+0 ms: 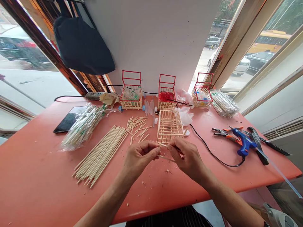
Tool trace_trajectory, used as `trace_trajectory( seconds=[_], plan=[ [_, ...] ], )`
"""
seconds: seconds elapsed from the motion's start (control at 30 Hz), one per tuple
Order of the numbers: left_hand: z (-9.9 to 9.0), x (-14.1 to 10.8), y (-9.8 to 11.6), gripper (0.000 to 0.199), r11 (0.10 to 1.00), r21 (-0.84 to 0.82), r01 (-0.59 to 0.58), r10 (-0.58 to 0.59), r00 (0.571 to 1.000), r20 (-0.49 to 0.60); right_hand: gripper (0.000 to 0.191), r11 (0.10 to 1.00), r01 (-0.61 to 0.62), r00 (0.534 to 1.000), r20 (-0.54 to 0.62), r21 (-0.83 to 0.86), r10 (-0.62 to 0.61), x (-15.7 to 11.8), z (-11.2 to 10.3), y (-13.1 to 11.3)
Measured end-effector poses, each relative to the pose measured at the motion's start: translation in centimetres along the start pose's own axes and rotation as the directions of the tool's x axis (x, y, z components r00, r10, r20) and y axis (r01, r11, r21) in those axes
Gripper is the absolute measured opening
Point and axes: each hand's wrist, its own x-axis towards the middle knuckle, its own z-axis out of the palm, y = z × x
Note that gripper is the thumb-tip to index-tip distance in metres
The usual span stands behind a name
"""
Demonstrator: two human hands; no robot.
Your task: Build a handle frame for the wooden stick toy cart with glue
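Here the left hand (139,156) and right hand (187,156) meet over the red table (35,176), each pinching short wooden sticks (165,151) between thumb and fingertips, held just above the tabletop in front of the unpainted stick crate (169,126). The sticks look light, thin and stiff, likely to snap if bent, so a grip near the ends with gentle pressure suits them. Left of the hands lies a bundle of long sticks (100,154); to the right rests a blue glue gun (243,143) beside pliers (223,132).
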Motion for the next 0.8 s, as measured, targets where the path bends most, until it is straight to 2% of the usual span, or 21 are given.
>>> trace_trajectory(
  seconds=[0.8],
  plan=[
    [0.02,0.13,-0.19,0.014,1.000,-0.013,-0.009,0.010,0.999,0.046,0.021,0.999,0.035,0.999,0.001,0.015,-0.035,-0.03,0.11,0.12]
  ],
)
